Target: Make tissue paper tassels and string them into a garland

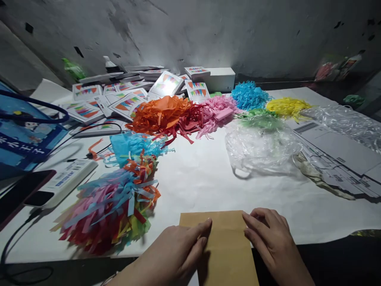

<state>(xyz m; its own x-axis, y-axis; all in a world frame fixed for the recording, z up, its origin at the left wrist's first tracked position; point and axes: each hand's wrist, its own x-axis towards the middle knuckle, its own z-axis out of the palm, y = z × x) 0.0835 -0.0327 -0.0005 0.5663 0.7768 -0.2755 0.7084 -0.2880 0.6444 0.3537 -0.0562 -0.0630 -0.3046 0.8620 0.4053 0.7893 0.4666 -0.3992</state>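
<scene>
A tan-brown sheet of paper (226,250), with a faint crease across it, lies at the table's front edge and runs out of the bottom of the view. My left hand (175,254) is over its left side, thumb and index finger close together on the paper and the other fingers hidden. At its right edge, near the top corner, my right hand (270,242) grips it between thumb and fingers. Part of something white (194,279) shows under my left hand. Left of the paper lies a bundle of multicoloured tissue-paper tassels (110,202).
Behind are orange tassels (163,115), pink tassels (218,113), blue tassels (250,95) and yellow tassels (287,107). Printed packs (86,111) pile up against the wall. A clear plastic bag (262,151) and flat printed card (342,151) lie right; a white power bank (65,182) and phone (25,194), left.
</scene>
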